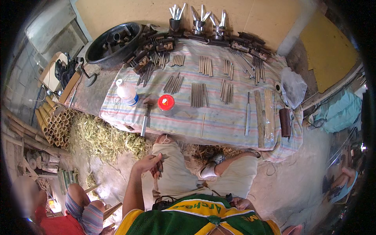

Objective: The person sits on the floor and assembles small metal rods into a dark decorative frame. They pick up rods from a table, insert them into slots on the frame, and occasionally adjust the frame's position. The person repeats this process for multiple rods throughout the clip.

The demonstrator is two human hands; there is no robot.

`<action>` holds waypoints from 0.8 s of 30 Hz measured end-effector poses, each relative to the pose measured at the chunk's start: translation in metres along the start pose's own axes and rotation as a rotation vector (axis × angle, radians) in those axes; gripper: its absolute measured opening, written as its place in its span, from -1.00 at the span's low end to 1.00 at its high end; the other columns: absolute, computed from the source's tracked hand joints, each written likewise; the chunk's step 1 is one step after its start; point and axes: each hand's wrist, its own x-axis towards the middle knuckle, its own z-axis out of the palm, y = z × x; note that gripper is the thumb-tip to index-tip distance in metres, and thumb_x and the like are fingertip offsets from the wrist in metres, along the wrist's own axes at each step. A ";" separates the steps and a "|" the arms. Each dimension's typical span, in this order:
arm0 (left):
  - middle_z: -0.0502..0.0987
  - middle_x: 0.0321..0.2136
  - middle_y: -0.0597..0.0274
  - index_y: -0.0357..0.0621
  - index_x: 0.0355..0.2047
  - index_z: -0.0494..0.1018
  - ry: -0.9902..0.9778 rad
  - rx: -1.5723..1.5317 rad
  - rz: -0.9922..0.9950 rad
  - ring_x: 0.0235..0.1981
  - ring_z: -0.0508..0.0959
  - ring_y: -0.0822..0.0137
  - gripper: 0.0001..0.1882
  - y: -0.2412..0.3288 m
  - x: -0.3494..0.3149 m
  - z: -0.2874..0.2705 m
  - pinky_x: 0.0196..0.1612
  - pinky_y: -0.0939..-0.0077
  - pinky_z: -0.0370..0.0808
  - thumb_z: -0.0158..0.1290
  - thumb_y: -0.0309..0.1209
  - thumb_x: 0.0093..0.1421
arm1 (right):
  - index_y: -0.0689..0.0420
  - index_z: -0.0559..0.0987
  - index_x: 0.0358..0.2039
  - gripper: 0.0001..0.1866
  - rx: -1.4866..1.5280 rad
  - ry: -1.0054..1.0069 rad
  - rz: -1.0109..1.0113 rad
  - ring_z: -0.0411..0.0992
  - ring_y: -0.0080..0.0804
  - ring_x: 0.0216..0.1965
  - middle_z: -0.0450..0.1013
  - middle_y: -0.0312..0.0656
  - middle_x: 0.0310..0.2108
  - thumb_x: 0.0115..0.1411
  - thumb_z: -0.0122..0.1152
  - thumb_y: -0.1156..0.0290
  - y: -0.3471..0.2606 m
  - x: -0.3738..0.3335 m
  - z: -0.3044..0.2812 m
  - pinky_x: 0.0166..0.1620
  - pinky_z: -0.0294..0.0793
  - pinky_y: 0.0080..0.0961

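Observation:
My left hand (150, 164) is above my left thigh, in front of the table's near edge. Its fingers curl in loosely and the thumb points right. A small greyish bit shows by the thumb tip; whether the hand grips it is unclear. My right hand (239, 203) rests low at my waist, by a small dark object (229, 197); the shirt hides much of it. Nearest the left hand on the cloth are a hammer (145, 119), a clear jar with a red lid (166, 103) and a white bottle (127, 94). A thin stick (203, 124) lies near the edge.
Bundles of thin rods (199, 95) lie across the striped cloth (176, 125). Behind stand cups of flat blades (199, 26), dark carved blocks (239, 44) and a black basin (113, 43). Shavings (105, 133) and bamboo tubes (55, 121) lie left. Another person (58, 223) sits lower left.

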 end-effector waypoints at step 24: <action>0.57 -0.61 -0.07 -0.39 -0.46 0.48 -0.081 -0.009 -0.078 -0.62 0.62 0.15 -0.15 0.009 -0.002 0.000 -0.58 0.36 0.59 -0.31 0.30 0.24 | 0.32 0.43 -0.08 -0.44 -0.087 0.041 0.064 0.44 -0.38 -0.34 0.46 -0.12 -0.31 -0.05 0.43 0.34 -0.031 0.014 -0.029 -0.32 0.40 -0.51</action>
